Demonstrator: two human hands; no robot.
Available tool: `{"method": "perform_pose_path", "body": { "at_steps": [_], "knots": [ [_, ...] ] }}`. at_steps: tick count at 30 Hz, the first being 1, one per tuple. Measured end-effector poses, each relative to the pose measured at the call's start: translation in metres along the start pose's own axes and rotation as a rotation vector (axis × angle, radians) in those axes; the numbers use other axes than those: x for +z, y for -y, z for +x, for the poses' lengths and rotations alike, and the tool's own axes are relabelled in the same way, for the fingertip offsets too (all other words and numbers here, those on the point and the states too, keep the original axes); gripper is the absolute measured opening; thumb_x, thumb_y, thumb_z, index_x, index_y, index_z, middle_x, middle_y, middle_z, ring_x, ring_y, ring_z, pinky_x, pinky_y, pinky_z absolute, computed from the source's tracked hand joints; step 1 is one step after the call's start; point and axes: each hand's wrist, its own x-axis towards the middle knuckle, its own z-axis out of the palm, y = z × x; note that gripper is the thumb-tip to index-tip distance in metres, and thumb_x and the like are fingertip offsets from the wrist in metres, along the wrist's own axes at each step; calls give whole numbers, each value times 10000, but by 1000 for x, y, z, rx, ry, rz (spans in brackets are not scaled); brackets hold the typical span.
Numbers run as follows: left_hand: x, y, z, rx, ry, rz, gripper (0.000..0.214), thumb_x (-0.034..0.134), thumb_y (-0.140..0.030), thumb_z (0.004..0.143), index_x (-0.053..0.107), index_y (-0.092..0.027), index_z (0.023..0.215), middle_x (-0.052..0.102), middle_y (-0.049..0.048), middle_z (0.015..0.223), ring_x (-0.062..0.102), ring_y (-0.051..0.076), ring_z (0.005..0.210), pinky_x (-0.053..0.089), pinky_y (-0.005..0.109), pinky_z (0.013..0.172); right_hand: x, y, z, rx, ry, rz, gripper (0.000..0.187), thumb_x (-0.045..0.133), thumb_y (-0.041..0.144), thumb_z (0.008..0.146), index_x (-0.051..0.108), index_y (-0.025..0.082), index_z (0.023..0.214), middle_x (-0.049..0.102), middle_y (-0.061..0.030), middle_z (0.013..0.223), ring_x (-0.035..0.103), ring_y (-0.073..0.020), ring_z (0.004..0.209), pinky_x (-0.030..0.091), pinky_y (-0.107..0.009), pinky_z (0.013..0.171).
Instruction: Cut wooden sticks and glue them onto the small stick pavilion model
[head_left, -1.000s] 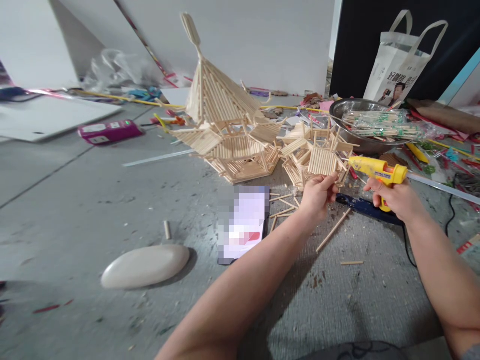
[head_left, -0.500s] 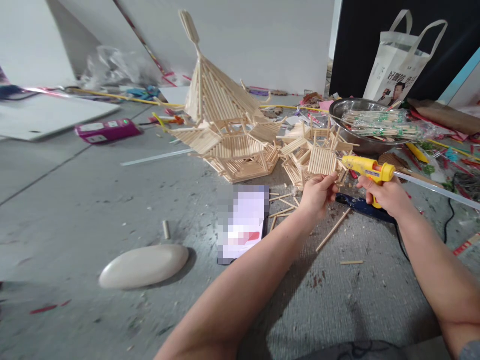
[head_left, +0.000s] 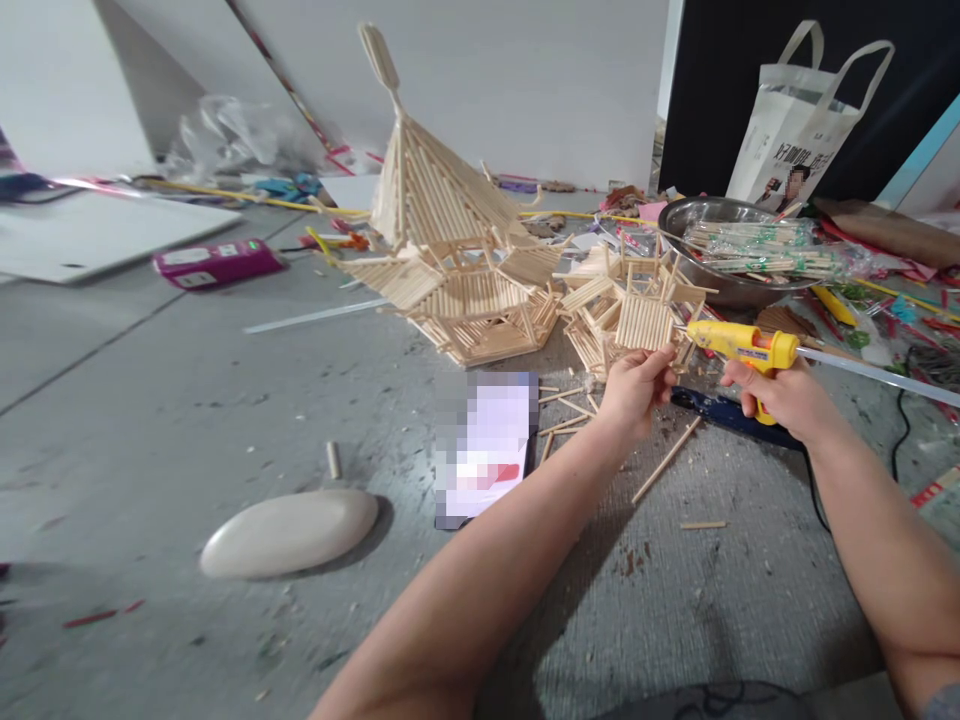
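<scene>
My left hand (head_left: 637, 392) is closed in a pinch on the lower edge of a small panel of parallel wooden sticks (head_left: 645, 322). The panel is in front of the smaller stick model (head_left: 589, 300); whether it is joined to the model I cannot tell. In my right hand (head_left: 784, 395) is a yellow hot glue gun (head_left: 739, 342), a long clear glue stick (head_left: 877, 370) running out of its back. Its nozzle points left, at the panel's right edge. Left of these stands a larger stick model (head_left: 480, 300) with a tall pointed roof (head_left: 442, 185).
A phone (head_left: 491, 440) lies near my left forearm, with loose sticks (head_left: 566, 405) beside it. Behind my right hand is a metal bowl (head_left: 742, 290) holding bagged sticks. A smooth pale oval object (head_left: 289, 533) and a purple device (head_left: 217, 263) are at left. Scraps litter the back.
My right hand has shifted the glue gun slightly right and down, its nozzle a little away from where it was. My left hand and the panel look unmoved.
</scene>
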Motion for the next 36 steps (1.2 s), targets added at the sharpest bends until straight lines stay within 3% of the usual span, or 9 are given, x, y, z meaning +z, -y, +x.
{"method": "perform_pose_path", "body": {
  "at_steps": [7, 14, 22, 29, 36],
  "knots": [
    [1, -2, -1, -11, -2, -4, 182, 616, -226, 726, 517, -133, 606, 482, -46, 404, 377, 30, 283, 214, 162, 325, -7, 7, -4, 112, -1, 126, 366, 566, 564, 688, 600, 199, 679, 564, 11, 497, 471, -92, 381, 352, -234, 375],
    [-1, -1, -1, 5, 23, -4, 188, 636, -247, 709, 521, -130, 618, 483, -50, 413, 381, 25, 298, 222, 157, 330, -9, 13, -4, 116, -13, 224, 342, 608, 541, 660, 587, 206, 721, 625, -16, 633, 467, -84, 380, 362, -241, 371],
    [-1, 1, 0, 21, 32, 6, 217, 660, -271, 686, 502, -137, 619, 484, -52, 420, 379, 25, 309, 232, 154, 336, -7, 6, -2, 106, 0, 157, 369, 575, 562, 678, 602, 194, 671, 532, 25, 459, 466, -88, 364, 345, -226, 360],
    [-2, 0, -2, 36, 35, 40, 204, 658, -244, 665, 493, -147, 594, 503, -42, 441, 377, 30, 318, 237, 167, 336, -6, 9, -3, 98, -8, 162, 358, 572, 564, 682, 595, 206, 677, 570, 13, 516, 473, -91, 380, 341, -234, 362],
    [-3, 0, 0, 47, 23, 70, 240, 659, -263, 657, 475, -152, 552, 492, -44, 412, 376, 28, 300, 218, 173, 330, 4, 5, 1, 54, -42, 33, 378, 544, 585, 692, 609, 213, 683, 534, 15, 441, 493, -121, 393, 394, -264, 421]
  ]
}}
